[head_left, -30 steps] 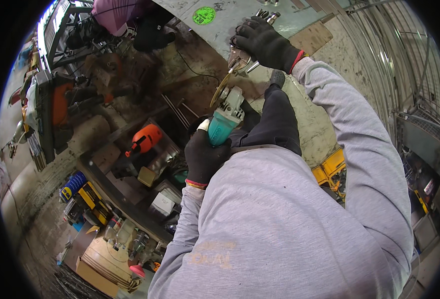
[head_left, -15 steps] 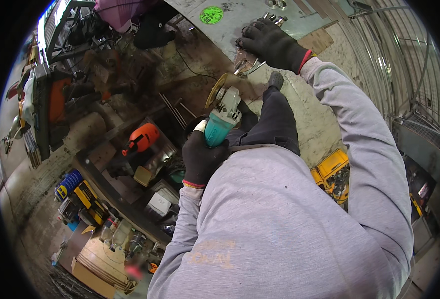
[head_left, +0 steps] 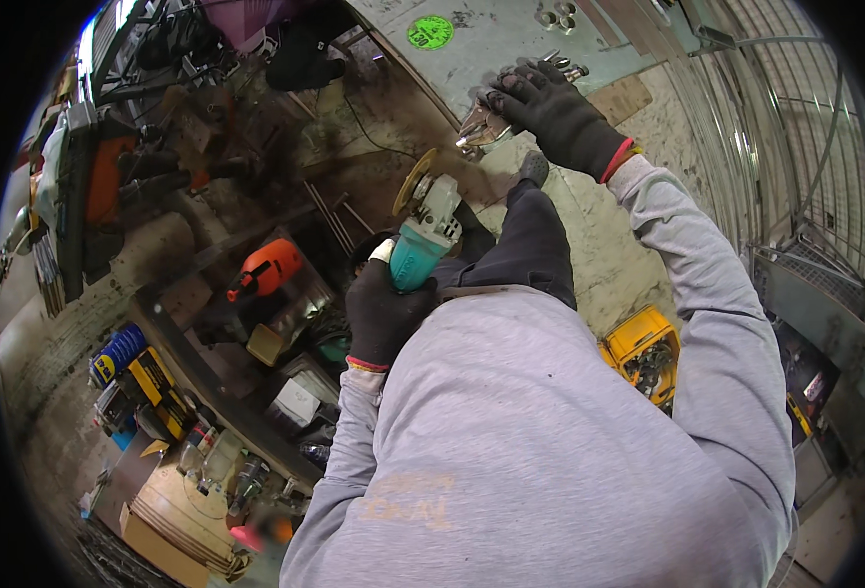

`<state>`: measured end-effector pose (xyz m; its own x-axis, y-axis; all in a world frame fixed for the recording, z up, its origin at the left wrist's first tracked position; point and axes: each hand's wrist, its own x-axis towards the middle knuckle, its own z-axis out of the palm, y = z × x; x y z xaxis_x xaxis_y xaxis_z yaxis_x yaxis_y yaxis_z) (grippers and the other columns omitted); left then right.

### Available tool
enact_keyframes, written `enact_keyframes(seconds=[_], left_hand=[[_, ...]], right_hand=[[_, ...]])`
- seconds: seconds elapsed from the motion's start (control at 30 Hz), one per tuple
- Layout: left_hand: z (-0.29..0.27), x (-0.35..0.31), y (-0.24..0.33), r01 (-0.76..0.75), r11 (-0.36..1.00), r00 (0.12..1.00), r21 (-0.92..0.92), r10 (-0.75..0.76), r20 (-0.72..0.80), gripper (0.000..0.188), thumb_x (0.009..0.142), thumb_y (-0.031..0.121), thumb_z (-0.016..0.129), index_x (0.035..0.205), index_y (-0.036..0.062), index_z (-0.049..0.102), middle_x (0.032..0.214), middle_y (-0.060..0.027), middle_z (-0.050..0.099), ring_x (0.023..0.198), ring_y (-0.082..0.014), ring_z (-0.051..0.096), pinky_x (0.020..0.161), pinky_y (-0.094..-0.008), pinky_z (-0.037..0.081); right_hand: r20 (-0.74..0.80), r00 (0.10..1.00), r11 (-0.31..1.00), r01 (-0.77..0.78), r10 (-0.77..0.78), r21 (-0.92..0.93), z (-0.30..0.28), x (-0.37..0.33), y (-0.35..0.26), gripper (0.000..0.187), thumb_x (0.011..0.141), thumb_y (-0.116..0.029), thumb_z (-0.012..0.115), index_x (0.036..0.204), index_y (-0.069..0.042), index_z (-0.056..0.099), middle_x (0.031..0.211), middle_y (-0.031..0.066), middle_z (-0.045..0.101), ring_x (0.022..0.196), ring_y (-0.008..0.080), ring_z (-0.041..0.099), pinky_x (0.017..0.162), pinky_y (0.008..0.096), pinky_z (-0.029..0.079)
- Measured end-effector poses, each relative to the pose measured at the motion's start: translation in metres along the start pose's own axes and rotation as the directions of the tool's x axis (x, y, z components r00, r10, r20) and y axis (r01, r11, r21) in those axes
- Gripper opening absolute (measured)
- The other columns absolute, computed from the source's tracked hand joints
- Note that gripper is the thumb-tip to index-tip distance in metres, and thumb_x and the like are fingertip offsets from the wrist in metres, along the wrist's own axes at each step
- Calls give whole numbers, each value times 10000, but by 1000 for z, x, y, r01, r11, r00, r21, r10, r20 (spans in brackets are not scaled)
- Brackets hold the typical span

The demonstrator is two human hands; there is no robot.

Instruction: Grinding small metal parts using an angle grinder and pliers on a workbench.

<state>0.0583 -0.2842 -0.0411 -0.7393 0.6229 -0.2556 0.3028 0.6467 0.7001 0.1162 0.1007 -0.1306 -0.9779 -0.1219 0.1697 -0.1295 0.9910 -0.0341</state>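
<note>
Angle grinder (head_left: 427, 227) at my left hand's (head_left: 385, 312) 1 o'clock, fingers wrapped round it, long axis seven-to-one; disc (head_left: 414, 182) apart from metal piece (head_left: 478, 134) at its 2 o'clock; right hand (head_left: 565, 120) nearer that, grip cannot tell

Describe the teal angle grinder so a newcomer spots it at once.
Find the large grey sweatshirt, lower middle. At its upper left, the black-gloved left hand holds the teal angle grinder. Unlike the rounded orange object to its left, it carries a thin, round yellowish disc.
</note>
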Motion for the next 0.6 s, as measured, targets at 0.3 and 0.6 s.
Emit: enact_keyframes(seconds=[0.3,0.6], left_hand=[[-5,-5,-10,41,999,996,25,-39,-85,552,833,194,879,1340,17,748,1063,-209,832,976,-359,837,861,-439,644],[-14,-11,-10,63,998,994,7,-62,-88,548,845,214,892,1335,15,748,1070,-204,835,984,-351,840,871,-435,644]], right_hand=[[28,999,1000,16,-16,0,-11,-5,4,594,1013,-122,647,1601,-206,632,1598,87,638,1505,347,577,1331,531,379],[-78,974,976,-215,212,-34,-3,-23,7,669,900,-12,677,1546,-186,687,1468,152,703,1408,411,629,1274,570,418]])
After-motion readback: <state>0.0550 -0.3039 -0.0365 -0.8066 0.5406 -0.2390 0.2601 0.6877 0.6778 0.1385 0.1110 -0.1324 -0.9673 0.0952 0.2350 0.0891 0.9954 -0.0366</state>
